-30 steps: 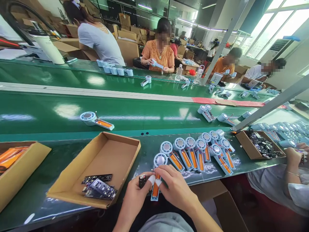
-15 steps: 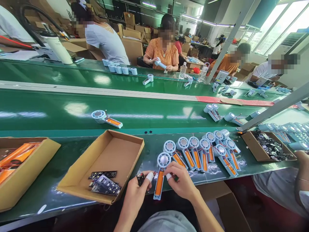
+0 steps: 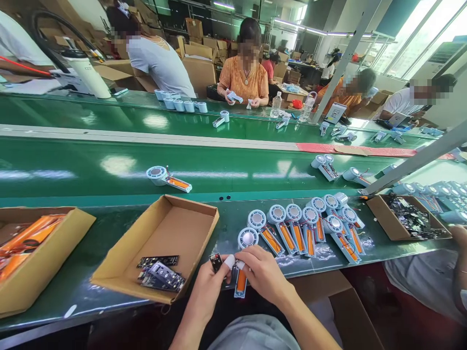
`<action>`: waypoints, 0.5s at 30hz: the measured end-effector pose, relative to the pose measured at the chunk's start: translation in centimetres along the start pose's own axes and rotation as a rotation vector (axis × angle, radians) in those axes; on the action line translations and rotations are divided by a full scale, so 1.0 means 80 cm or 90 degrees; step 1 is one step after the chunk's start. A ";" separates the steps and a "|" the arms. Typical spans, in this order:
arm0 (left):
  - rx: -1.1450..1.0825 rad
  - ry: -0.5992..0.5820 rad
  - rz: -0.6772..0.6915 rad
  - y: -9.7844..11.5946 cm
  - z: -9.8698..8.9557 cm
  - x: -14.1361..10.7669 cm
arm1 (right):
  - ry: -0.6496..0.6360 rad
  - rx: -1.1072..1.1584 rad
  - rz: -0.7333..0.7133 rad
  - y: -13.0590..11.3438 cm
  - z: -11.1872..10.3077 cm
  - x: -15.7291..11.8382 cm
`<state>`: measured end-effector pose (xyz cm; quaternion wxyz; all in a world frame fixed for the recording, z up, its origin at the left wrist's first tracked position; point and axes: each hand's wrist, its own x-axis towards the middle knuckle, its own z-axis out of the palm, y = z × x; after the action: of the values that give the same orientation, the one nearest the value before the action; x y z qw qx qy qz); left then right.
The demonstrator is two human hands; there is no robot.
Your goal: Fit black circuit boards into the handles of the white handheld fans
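My left hand [image 3: 209, 284], just right of the open brown cardboard tray [image 3: 178, 228], grips a small black flat circuit board [image 3: 216, 262] between thumb and fingers. My right hand [image 3: 268, 274], farther right of the tray, has thumb and fingers pinched close together; can't tell if a wire is caught there. Under both: pale-blue plastic fan with a round grilled head [image 3: 248, 238] and an open handle holding an orange battery, on the glossy green tabletop [image 3: 229, 221], right of the tray.

Handling guess: fan light and stiff, shell a bit slippery; hold by the head or handle side walls, off battery and wires. Board thin, rigid, fragile at the parts; take it by its edges. Wires likely soft, easily torn at the joints.

Inside the tray, near end: loose dark circuit boards [image 3: 162, 277]. Well right of the tray, a cluster of similar blue fans [image 3: 294, 214], wires showing. Beyond the tray, one more blue-and-orange fan [image 3: 156, 175] on the shiny green belt [image 3: 219, 167].
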<state>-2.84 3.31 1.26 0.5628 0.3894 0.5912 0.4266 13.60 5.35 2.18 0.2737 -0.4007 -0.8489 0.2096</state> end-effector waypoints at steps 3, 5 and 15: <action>0.024 0.022 0.005 0.002 0.000 0.000 | 0.035 -0.002 0.002 0.004 0.006 -0.006; 0.037 0.035 0.006 0.002 0.001 -0.001 | 0.035 -0.011 -0.003 0.004 0.007 -0.007; -0.013 0.017 -0.009 -0.005 0.007 0.003 | 0.056 0.038 -0.024 0.007 0.008 -0.007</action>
<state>-2.31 3.45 0.79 0.5619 0.3739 0.5970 0.4337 13.82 5.15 1.17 0.3264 -0.3853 -0.8368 0.2115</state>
